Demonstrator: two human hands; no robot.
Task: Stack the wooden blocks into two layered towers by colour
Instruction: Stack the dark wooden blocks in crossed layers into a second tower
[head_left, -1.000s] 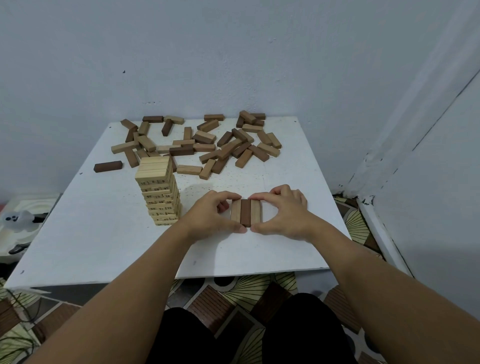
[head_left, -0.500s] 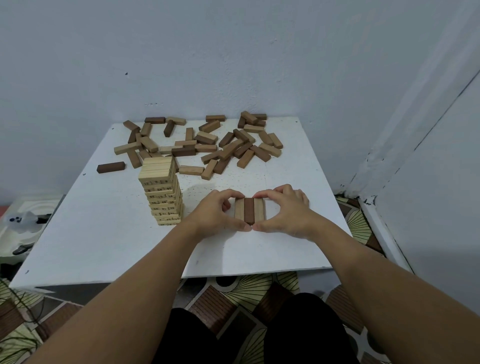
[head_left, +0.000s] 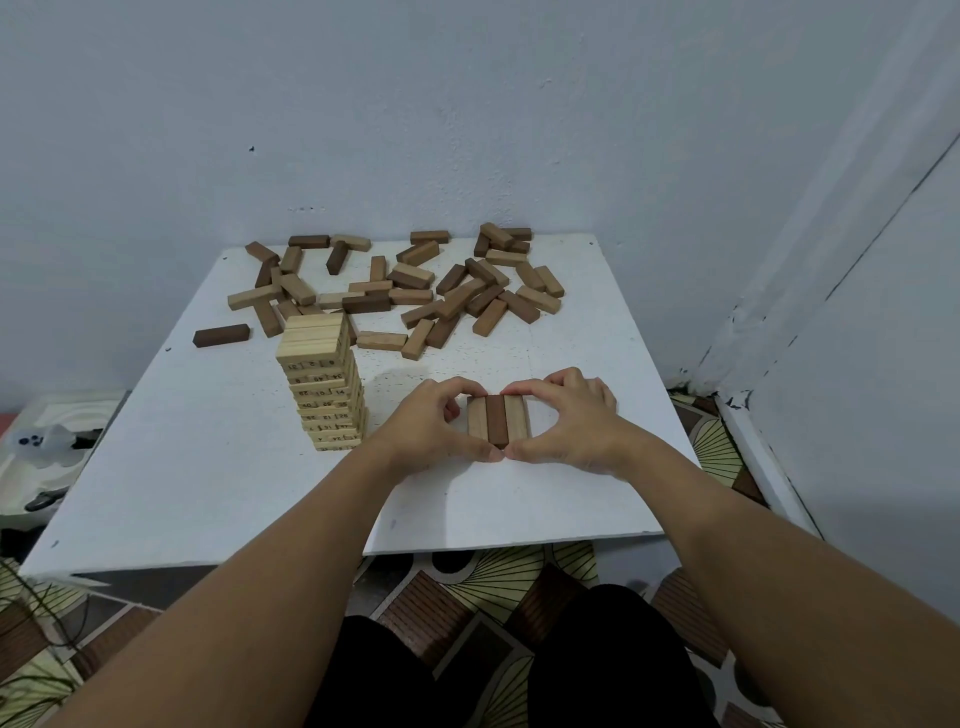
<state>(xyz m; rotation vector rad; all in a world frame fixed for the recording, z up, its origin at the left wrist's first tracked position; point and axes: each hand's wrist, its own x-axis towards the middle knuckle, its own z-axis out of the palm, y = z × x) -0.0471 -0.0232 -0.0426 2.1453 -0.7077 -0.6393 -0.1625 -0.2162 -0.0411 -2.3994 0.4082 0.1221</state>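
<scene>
A row of three blocks (head_left: 497, 420), tan, dark brown, tan, lies flat side by side on the white board (head_left: 208, 467). My left hand (head_left: 434, 422) cups its left side and my right hand (head_left: 563, 421) its right side. Thumbs meet at the near end, forefingers curl over the far end. Left of them stands a tall tower of pale numbered blocks (head_left: 324, 387). A loose heap of tan and dark brown blocks (head_left: 415, 291) covers the far part of the board.
One dark brown block (head_left: 221, 335) lies alone at the far left. Grey walls close the back and right. A white tray with small items (head_left: 36, 457) sits on the floor at left. Patterned mat (head_left: 493, 582) below the board's near edge.
Both hands stay pressed around the three-block row; the fingers have closed in slightly. The camera has shifted a little.
</scene>
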